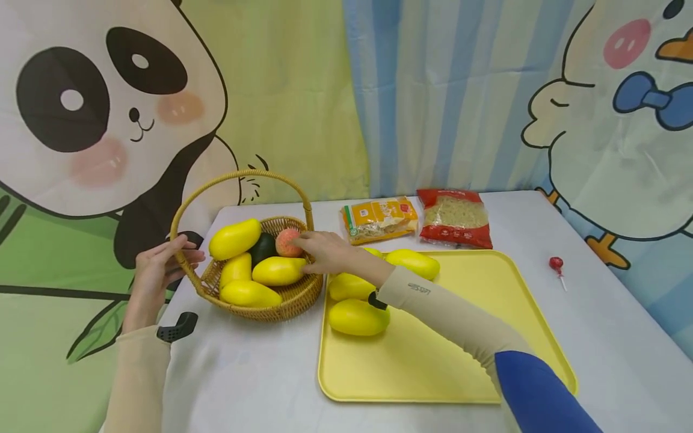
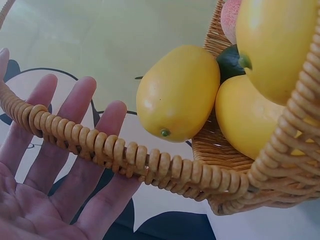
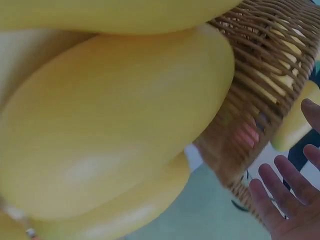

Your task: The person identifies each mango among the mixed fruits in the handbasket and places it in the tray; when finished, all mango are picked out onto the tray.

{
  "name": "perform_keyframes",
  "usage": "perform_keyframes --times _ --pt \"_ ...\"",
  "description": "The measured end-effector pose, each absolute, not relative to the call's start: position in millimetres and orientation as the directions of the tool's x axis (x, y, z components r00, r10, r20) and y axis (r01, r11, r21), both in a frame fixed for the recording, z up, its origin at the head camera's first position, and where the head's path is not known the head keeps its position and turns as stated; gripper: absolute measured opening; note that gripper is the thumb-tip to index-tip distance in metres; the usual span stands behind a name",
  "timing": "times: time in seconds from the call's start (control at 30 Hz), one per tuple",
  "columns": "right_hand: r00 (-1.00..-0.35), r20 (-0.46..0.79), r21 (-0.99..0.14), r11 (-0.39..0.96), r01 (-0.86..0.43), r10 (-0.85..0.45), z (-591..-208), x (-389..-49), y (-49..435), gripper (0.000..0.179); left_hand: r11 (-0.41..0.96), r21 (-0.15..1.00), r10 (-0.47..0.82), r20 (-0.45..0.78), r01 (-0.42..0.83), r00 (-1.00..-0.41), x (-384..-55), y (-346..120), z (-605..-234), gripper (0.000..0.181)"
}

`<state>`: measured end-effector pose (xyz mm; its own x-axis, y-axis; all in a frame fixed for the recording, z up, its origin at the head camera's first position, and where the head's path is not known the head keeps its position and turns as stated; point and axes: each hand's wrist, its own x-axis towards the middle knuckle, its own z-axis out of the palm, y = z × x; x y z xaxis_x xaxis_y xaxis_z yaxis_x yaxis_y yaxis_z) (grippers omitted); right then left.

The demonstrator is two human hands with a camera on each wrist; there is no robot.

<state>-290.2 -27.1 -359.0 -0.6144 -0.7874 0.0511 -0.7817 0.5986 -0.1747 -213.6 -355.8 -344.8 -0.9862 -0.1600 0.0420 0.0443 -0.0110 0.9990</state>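
A wicker basket (image 1: 295,296) with a hoop handle (image 1: 238,176) stands on the white table. It holds several yellow mangoes (image 1: 235,238), a dark green fruit (image 1: 263,246) and a peach (image 1: 286,241). My left hand (image 1: 175,251) lies with straight fingers against the handle's left base; in the left wrist view the open palm (image 2: 55,165) sits behind the handle (image 2: 125,155), beside a mango (image 2: 177,92). My right hand (image 1: 313,252) reaches over the basket's right rim, fingers touching the peach and a mango (image 1: 277,270). The right wrist view shows spread fingers (image 3: 285,200) holding nothing, with mangoes (image 3: 115,125) close up.
A yellow tray (image 1: 487,337) to the right of the basket holds three mangoes (image 1: 358,317). Behind it lie a yellow noodle pack (image 1: 380,219) and a red one (image 1: 456,218). A red lollipop (image 1: 556,265) lies at the right. A cartoon curtain hangs behind.
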Motion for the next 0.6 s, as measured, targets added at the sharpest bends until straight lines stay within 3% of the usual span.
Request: perform_keyframes --times 0.47,0.6 --pt "-0.578 -0.068 0.018 0.578 -0.816 -0.813 -382 -298 -98 0.063 -0.068 0.996 -0.113 0.053 0.061 -0.992 -216 -357 -349 0.025" --pt "-0.598 -0.118 0.049 0.597 -0.801 -0.793 -386 -299 -106 0.065 -0.080 0.995 -0.108 0.051 0.060 -0.993 -218 -358 -349 0.025"
